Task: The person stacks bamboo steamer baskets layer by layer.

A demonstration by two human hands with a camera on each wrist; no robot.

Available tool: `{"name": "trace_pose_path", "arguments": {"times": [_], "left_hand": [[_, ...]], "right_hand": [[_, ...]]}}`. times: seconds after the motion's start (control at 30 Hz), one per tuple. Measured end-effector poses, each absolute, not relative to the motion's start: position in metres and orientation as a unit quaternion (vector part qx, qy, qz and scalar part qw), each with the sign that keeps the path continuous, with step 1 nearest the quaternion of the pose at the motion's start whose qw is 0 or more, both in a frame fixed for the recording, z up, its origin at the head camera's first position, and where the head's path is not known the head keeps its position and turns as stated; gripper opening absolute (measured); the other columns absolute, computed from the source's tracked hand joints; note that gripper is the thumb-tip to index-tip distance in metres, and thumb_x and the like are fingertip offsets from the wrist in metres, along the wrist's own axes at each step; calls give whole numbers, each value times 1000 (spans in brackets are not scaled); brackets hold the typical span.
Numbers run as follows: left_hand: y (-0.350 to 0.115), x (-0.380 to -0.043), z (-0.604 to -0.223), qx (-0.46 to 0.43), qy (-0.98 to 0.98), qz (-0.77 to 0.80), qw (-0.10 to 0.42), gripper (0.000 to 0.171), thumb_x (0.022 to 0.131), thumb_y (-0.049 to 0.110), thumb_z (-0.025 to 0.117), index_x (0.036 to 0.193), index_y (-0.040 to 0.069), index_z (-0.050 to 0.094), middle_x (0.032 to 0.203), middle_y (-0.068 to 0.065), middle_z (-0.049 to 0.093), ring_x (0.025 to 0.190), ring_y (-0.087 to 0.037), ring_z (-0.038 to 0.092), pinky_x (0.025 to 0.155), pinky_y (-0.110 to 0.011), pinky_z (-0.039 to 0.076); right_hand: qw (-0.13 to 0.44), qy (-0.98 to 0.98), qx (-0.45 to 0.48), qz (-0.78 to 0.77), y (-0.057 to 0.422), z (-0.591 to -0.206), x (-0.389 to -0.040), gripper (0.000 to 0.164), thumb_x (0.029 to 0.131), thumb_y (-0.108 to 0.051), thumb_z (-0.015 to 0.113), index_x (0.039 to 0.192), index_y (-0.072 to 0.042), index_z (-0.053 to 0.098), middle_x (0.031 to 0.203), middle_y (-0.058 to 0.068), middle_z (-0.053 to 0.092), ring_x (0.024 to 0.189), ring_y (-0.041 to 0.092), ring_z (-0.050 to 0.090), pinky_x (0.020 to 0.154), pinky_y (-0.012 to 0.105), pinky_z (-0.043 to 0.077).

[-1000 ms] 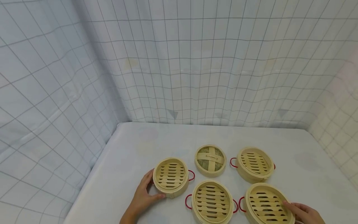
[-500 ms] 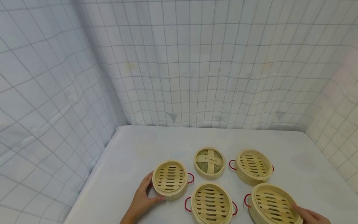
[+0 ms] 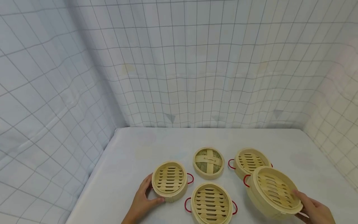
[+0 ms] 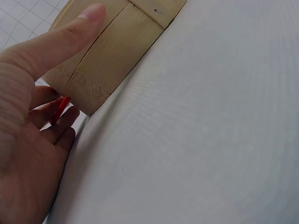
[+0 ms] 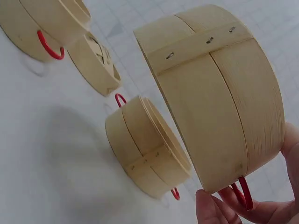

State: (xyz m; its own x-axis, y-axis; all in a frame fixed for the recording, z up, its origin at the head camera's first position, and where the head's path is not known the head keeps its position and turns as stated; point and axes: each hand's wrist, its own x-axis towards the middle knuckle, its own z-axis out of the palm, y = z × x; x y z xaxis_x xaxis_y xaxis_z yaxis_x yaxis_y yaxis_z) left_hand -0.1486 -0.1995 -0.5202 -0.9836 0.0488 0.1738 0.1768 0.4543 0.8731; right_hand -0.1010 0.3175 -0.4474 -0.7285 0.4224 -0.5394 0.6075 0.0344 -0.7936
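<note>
My left hand [image 3: 143,200] holds a small bamboo steamer basket [image 3: 169,179] on the table. In the left wrist view its thumb lies along the basket wall [image 4: 117,56], while the fingers reach round beside a red handle [image 4: 60,111]. On the right, my right hand [image 3: 316,207] grips another bamboo steamer basket [image 3: 275,189] by its edge, thumb inside over the slats. That basket is tilted and raised off the table, as the right wrist view shows with its wall [image 5: 210,93] and red handle [image 5: 245,192] near the fingers. In the head view it partly covers the steamer basket behind [image 3: 249,160].
A bamboo steamer lid [image 3: 209,163] with a crossed band lies mid-table. Nearer the front stands another slatted steamer basket [image 3: 211,203] with red handles. White gridded cloth walls [image 3: 195,77] surround the white table [image 3: 123,174] at the back and sides.
My right hand has lifted its steamer basket off the table, tilting it and moving it right, then toward the back. The left hand keeps its hold on the left basket in place.
</note>
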Motion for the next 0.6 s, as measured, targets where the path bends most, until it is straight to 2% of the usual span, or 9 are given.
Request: {"name": "trace_pose_path", "arguments": {"times": [0.13, 0.23, 0.43, 0.6], "left_hand": [[-200, -149, -522, -70, -852, -514, 69, 102, 57, 31, 87, 141, 5, 35, 143, -12, 33, 128, -24, 32, 96, -8, 23], [-200, -149, -523, -70, -852, -514, 71, 102, 57, 31, 87, 141, 5, 35, 143, -12, 33, 128, -25, 32, 96, -8, 23], [-202, -148, -523, -72, -853, -513, 69, 103, 56, 33, 87, 141, 5, 35, 143, -11, 33, 129, -23, 31, 96, -6, 22], [-201, -149, -523, -88, -850, -512, 83, 102, 57, 32, 87, 140, 5, 36, 142, -12, 33, 127, -23, 32, 96, -6, 22]], "right_hand": [[110, 727, 279, -617, 299, -435, -113, 98, 80, -60, 59, 131, 19, 30, 85, -2, 63, 73, 10, 62, 73, 38, 54], [93, 739, 246, -620, 274, -427, -122, 90, 82, -55, 59, 131, 17, 35, 89, -1, 63, 75, 9, 61, 73, 36, 54], [47, 753, 196, -626, 221, -419, -144, 73, 85, -45, 61, 122, 16, 47, 82, 2, 65, 72, 11, 62, 66, 32, 55], [39, 757, 156, -634, 187, -417, -162, 60, 86, -38, 63, 115, 14, 55, 82, 8, 66, 73, 15, 64, 66, 32, 55]]}}
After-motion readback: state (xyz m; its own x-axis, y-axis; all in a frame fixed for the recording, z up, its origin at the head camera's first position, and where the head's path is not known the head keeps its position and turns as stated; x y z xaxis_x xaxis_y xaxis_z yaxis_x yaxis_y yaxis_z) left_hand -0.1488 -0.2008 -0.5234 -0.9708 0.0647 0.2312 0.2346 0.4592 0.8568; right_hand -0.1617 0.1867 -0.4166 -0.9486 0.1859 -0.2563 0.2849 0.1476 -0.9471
